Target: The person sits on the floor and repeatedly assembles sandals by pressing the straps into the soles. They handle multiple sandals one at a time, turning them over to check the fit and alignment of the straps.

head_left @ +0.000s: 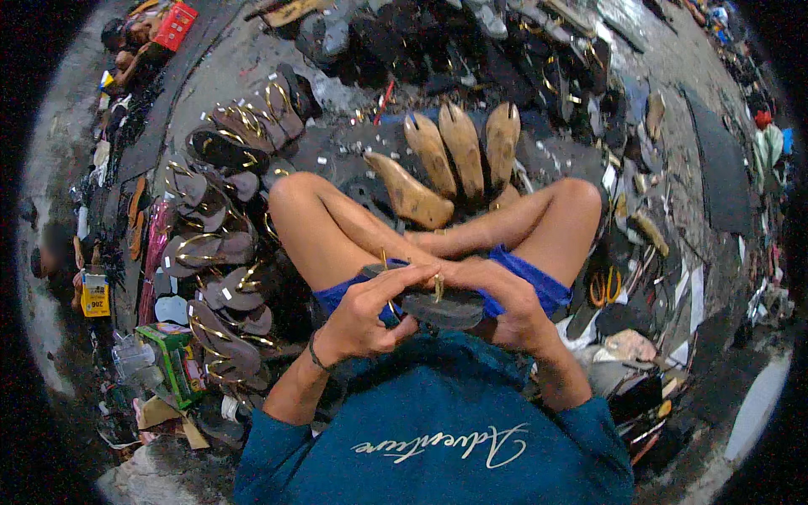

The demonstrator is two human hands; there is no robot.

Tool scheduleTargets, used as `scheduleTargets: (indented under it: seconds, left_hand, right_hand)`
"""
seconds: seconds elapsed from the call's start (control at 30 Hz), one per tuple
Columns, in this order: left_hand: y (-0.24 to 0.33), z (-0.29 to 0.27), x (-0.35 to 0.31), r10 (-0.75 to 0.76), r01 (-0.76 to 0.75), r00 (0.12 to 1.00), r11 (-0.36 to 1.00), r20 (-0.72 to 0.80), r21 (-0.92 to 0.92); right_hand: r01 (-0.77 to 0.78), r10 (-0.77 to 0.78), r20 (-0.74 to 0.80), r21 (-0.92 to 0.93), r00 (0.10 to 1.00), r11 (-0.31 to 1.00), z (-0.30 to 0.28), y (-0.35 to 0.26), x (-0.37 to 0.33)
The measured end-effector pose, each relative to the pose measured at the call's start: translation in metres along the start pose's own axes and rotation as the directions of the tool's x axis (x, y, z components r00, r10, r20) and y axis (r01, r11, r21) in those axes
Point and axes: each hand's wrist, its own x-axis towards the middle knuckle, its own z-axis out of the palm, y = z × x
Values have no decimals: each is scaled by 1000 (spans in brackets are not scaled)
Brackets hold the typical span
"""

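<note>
A dark sandal (450, 310) with a gold strap is held between my two hands, close to my body above my crossed legs. My left hand (368, 309) grips its left side, with the fingers reaching toward the gold strap (438, 287) and the thumb lower down. On the other side, my right hand (511, 296) is closed around the sandal's right part; its fingertips meet those of the left near the strap. Part of the right fingers is hidden behind the hand and the sole.
Several sandals with gold straps (220, 251) lie in rows on the left. Wooden shoe lasts (461, 151) stand beyond my legs. Orange-handled scissors (604, 287) lie at the right among scraps. A green box (172, 364) sits at the lower left.
</note>
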Motion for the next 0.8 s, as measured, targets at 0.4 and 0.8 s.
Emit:
scheduleTargets:
  seconds: [0.4, 0.8]
  left_hand:
    - [-14, -2, -24, 80, -80, 997, 995, -2, 52]
    - [-3, 0, -2, 27, 6, 817, 998, -576, 56]
  right_hand:
    - [103, -27, 267, -276, 963, 956, 0, -12, 11]
    - [28, -52, 71, 305, 996, 952, -10, 67, 75]
